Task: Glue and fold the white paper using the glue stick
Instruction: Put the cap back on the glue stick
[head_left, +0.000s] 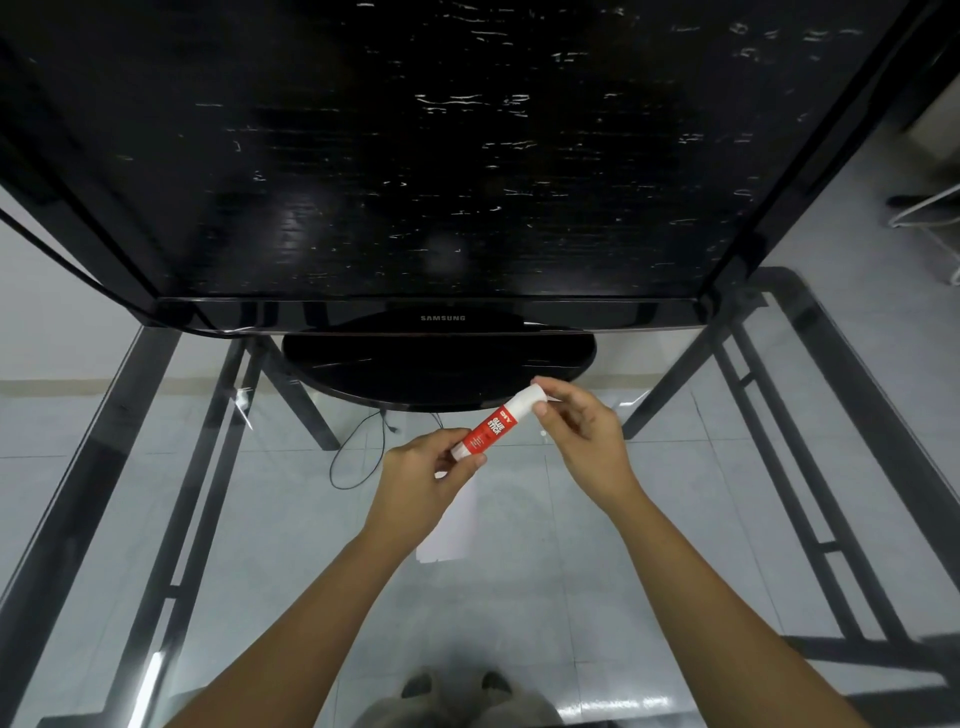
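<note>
A red and white glue stick (493, 423) is held tilted above the glass table, white cap end up and to the right. My left hand (426, 475) grips its lower red body. My right hand (582, 428) pinches the white cap at the top end. A white paper (447, 530) lies flat on the glass below my hands, partly hidden by my left wrist.
A large black Samsung screen (415, 156) stands at the back on an oval black base (439, 371), close behind my hands. The glass table top (675, 519) rests on a black metal frame (810, 499). A black cable (358, 457) shows on the floor through the glass.
</note>
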